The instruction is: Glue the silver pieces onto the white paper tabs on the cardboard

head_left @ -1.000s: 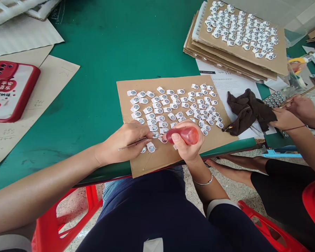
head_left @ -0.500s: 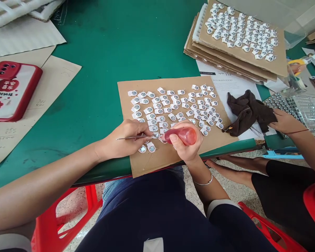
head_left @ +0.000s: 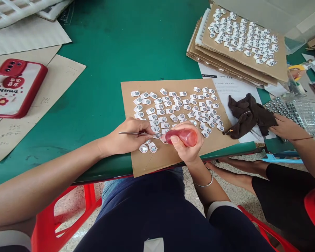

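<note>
A brown cardboard sheet lies at the table's front edge, with several rows of small white pieces bearing round dark-ringed discs. My left hand rests over its left part, pinching thin metal tweezers whose tips meet a small piece. In my right hand is a red squeeze bottle, lying nearly level, fingers wrapped round it. The bottle's narrow nozzle points left, close beside the tweezer tips. Whether the nozzle touches a piece is too small to tell.
A red-cased phone lies on papers at the left. At the back right stands a stack of cardboard sheets with more pieces on top. Another person's hand touches a dark cloth near trays of small beads.
The view has shifted slightly, so the table's objects appear a little further right. Both hands keep their holds, with the tweezers and bottle nearly unmoved against the sheet.
</note>
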`<state>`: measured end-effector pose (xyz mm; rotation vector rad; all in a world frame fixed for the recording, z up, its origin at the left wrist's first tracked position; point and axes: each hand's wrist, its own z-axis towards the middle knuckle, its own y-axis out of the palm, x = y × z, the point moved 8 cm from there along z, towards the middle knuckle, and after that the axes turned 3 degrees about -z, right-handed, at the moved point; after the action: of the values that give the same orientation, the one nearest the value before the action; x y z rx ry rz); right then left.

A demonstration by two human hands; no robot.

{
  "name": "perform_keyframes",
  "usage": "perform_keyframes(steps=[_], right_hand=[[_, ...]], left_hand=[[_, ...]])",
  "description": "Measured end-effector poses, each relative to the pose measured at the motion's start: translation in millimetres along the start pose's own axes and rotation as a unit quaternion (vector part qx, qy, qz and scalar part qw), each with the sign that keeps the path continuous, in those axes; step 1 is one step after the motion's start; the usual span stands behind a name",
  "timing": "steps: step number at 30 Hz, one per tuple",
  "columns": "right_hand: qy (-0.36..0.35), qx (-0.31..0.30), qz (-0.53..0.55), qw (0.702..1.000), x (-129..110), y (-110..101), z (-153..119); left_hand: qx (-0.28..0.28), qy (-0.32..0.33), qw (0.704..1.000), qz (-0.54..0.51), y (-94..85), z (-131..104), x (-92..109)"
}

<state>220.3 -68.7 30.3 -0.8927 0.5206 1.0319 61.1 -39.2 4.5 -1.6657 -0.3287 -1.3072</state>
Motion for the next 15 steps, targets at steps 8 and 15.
perform_keyframes(steps=[8, 15], right_hand=[[-0.001, -0.006, -0.004, 1.0, -1, 1, 1], [0.038, 0.058, 0.093, 0.993, 10, -8, 2]], left_hand=[[-0.002, -0.005, 1.0, -0.006, 0.4, -1, 1], [0.004, -0.005, 1.0, -0.02, -0.5, 0, 0]])
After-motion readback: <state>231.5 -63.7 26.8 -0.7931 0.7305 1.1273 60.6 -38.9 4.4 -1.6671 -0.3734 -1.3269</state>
